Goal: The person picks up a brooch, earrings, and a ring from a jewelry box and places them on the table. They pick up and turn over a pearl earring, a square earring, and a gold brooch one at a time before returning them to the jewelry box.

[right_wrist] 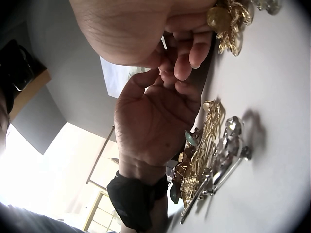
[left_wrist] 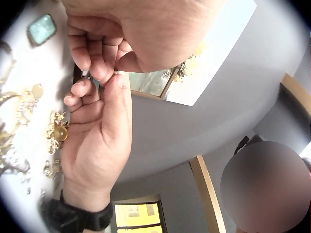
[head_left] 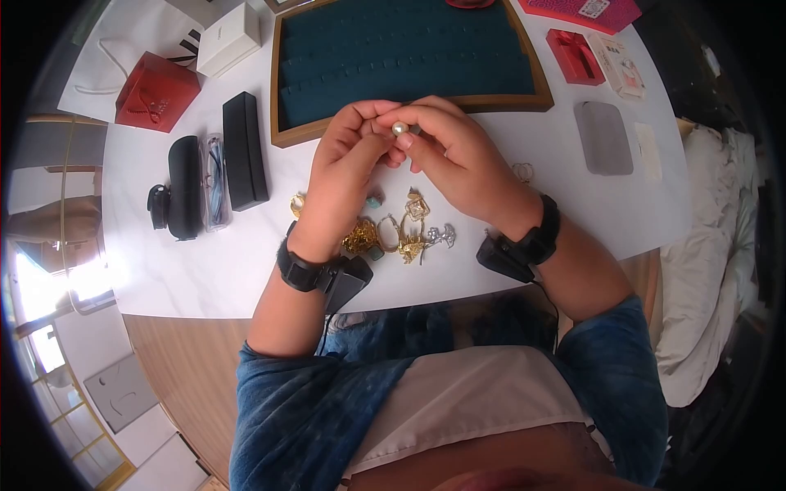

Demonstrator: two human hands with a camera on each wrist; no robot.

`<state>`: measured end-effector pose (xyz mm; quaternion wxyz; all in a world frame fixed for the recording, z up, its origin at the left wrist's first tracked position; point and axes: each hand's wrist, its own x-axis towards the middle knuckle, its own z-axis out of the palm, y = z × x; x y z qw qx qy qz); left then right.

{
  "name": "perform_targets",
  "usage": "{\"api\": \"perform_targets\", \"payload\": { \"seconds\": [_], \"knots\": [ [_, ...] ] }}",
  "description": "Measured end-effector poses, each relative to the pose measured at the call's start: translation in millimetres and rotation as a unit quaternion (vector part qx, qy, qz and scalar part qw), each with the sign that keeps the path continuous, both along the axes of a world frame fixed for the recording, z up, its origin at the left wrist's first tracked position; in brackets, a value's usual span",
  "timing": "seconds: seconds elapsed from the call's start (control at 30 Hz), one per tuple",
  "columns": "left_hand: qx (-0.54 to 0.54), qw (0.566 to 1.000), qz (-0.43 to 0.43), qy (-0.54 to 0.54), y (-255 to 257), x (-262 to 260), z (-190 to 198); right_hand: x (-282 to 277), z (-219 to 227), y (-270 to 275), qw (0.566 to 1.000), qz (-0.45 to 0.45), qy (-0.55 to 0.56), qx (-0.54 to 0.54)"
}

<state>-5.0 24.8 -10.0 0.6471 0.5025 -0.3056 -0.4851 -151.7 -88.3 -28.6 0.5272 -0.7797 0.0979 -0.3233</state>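
Note:
Both hands meet over the table near the tray's front edge, around a small piece of jewellery with a round cream pearl [head_left: 399, 128]. My right hand [head_left: 463, 155] pinches it between thumb and fingers. Thumb and fingertips of my left hand [head_left: 348, 159] grip it from the other side; its setting is hidden by fingers. Below the hands lies a jewellery pile: a tangled gold chain [head_left: 360, 237], a gold hoop [head_left: 388, 235], a gold brooch [head_left: 412, 248] and a silver flower-shaped brooch [head_left: 441, 236]. A framed turquoise stone [left_wrist: 42, 29] shows in the left wrist view.
A wood-framed tray with dark teal lining [head_left: 393, 74] spans the back. At left stand a black long box [head_left: 244, 151], a black case [head_left: 183, 188], a red bag [head_left: 160, 90] and a white box [head_left: 229, 39]. A red gift box [head_left: 575, 57] and grey pad [head_left: 604, 137] lie right.

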Motion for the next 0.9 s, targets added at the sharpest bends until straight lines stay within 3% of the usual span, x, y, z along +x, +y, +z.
{"api": "perform_targets", "payload": {
  "seconds": [0.53, 0.9],
  "knots": [
    [-0.001, 1.0, 0.0, 0.007, -0.3, 1.0, -3.1, -0.1, -1.3, -0.6, 1.0, -0.002, 0.005, -0.005],
    [-0.001, 1.0, -0.001, -0.01, -1.8, -0.2, -3.1, -2.3, 1.4, 1.9, 0.999, 0.009, 0.023, 0.048]
  ]
}}
